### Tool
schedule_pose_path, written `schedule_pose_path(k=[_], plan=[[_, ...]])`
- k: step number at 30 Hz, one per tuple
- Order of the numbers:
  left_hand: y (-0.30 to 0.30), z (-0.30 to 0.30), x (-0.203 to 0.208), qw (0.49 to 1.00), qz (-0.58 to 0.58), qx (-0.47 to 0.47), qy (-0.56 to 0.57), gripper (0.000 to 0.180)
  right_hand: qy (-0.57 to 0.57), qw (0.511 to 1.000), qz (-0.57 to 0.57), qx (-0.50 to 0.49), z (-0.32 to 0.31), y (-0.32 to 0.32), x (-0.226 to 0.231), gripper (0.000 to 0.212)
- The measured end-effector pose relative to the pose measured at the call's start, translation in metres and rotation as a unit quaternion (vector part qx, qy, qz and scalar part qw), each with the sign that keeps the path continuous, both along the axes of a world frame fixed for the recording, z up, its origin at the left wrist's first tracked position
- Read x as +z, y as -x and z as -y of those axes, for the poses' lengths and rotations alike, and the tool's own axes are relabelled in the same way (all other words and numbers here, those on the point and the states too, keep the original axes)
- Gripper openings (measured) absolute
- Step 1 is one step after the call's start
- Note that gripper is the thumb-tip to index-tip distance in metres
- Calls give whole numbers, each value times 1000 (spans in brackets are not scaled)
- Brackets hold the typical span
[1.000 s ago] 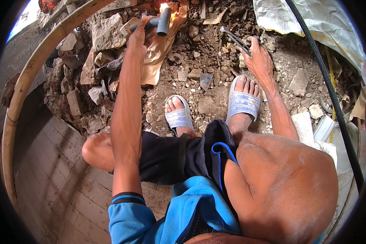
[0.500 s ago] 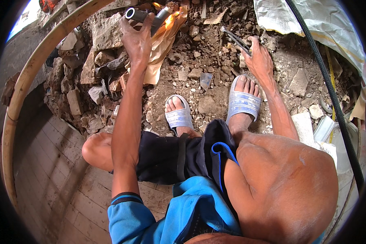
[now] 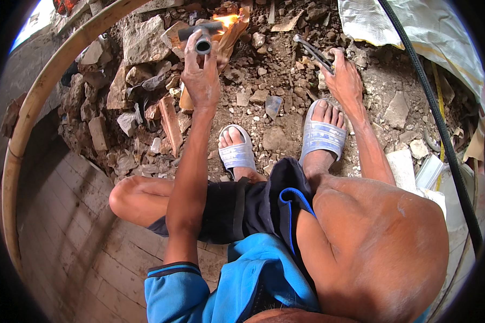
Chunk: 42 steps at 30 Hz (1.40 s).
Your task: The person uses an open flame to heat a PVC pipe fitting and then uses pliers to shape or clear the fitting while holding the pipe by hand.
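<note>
My left hand point(image 3: 201, 89) grips a grey pipe tee fitting point(image 3: 199, 31) at the far side of the rubble, fingers around its branch. One round open end faces me, and the right end of its crosspiece meets a flame point(image 3: 228, 20). The flame rises from crumpled brown paper point(image 3: 233, 44) just behind and to the right of the hand. In my right hand point(image 3: 344, 81), closed, is a pair of pliers point(image 3: 311, 52) with dark handles, pointing away to the left over the dirt. Its jaws hold nothing that I can make out.
Broken bricks and stones point(image 3: 145, 40) lie heaped at the left. A pale bent strip point(image 3: 37, 89) arches along the left side. At the right, a black hose point(image 3: 425, 91) crosses before a white woven sack point(image 3: 415, 27). My sandalled feet point(image 3: 322, 134) stand on loose gravel.
My left hand has moved right and slightly nearer. The tee has turned, so its crosspiece end now meets the flame, and the paper is bunched farther right. The right hand holds still.
</note>
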<state>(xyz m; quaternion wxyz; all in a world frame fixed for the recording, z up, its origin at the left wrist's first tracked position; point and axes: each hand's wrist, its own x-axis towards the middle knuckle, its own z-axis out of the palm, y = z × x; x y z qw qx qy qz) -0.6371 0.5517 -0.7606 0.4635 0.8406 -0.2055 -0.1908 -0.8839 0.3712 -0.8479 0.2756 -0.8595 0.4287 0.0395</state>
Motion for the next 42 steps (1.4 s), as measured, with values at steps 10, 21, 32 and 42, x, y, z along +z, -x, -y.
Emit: schedule_pose_path(k=[10,21,32,42], plan=[[2,-11,-8,900,-315,88,289,46,21,1000,7,13,0,1,-3,52],[24,-1,-26,837,-400,213,306,43,16,1000,2,5,2,4,2,50],[23,-10,-41,773,-488,247,322,44,-3,1000,16,-2,3,4,-1,45],[18,-21,-14,659,-577,214,432,49,-25,999,21,-5,-2,-4,-6,44]])
